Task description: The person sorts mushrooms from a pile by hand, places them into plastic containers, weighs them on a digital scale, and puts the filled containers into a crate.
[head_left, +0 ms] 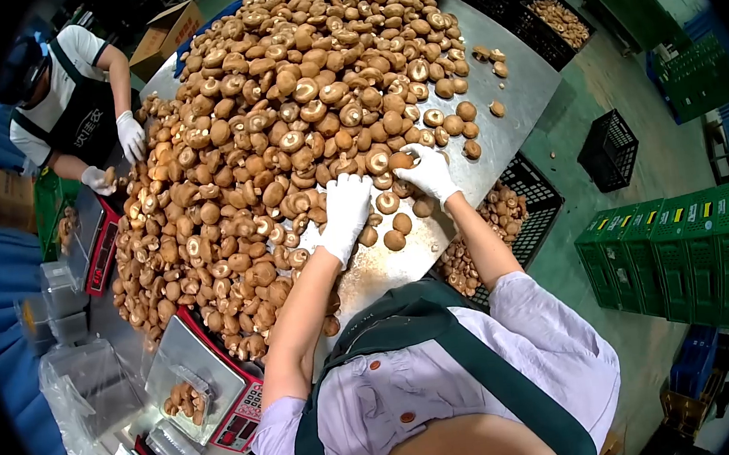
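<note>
A large heap of brown mushrooms covers much of the metal table. My left hand, in a white glove, rests at the heap's near edge, its fingertips down among the mushrooms; whether it holds one is hidden. My right hand, also gloved, is to the right with its fingers closed around a brown mushroom. Several loose mushrooms lie on the bare metal between and below my hands. A clear tray of mushrooms sits on a scale at the lower left.
A co-worker with white gloves reaches to the heap's left side, near another scale. Clear empty containers stand at left. A black crate of mushrooms is below the table's right edge; green crates stand farther right.
</note>
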Demonstrator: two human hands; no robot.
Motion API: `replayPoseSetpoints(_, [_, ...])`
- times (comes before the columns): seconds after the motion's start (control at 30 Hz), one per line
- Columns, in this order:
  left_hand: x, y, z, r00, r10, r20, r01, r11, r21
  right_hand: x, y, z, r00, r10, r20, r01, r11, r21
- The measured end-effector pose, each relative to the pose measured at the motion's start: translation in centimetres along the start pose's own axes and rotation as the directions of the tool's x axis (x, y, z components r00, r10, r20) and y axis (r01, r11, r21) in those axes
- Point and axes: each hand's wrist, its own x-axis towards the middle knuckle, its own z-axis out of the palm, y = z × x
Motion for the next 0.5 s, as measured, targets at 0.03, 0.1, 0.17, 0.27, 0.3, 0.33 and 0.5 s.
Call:
replayPoseSetpoints(0.03, [-0.4, -0.2, -0.5, 0.995, 0.019, -0.101, -0.031, 0.992, -0.121, -0.3, -0.3, 0.0, 1.000, 0.003, -0.027, 0.001, 0.991, 0.132])
replayPoseSetpoints(0.1, [-2.0, 0.3, -2.7, 0.984, -0.130, -0.123, 0.055, 0.873, -0.485, -0.3, -0.9, -0.3, 0.999, 0.040, -0.016, -0.032, 0.945, 0.325])
replayPoseSetpoints(0.17, [-4.0, 0.7, -5.1, 0.919, -0.389, 0.069, 0.243, 0.419, -0.875, -0.4, -2.1, -0.7, 1.000, 0.026, 0.009, -0.028, 0.894, 0.447])
replayPoseSetpoints(0.27, [-7.8, 0.0, -6.2, 0.798, -0.242, 0.552, 0.338, -0.580, -0.741, -2.1, -5.5, -0.1, 0.984, -0.002, 0.179, -0.103, 0.810, 0.578])
replayPoseSetpoints(0.3, [-9.1, 0.2, -6.9, 0.806, -0.173, 0.566, 0.290, -0.718, -0.633, -2.9, -6.9, 0.4, 0.976, -0.076, 0.206, -0.041, 0.858, 0.511])
replayPoseSetpoints(0.33, [-10.9, -0.7, -4.0, 0.860, 0.029, 0.509, 0.287, -0.852, -0.437, -3.9, -8.3, 1.2, 0.960, -0.146, 0.238, 0.027, 0.896, 0.443])
replayPoseSetpoints(0.5, [-15.4, 0.6, -2.4, 0.529, -0.159, 0.833, 0.273, -0.898, -0.344, -10.3, -11.4, 5.5, 0.680, -0.601, 0.421, 0.513, 0.800, 0.312])
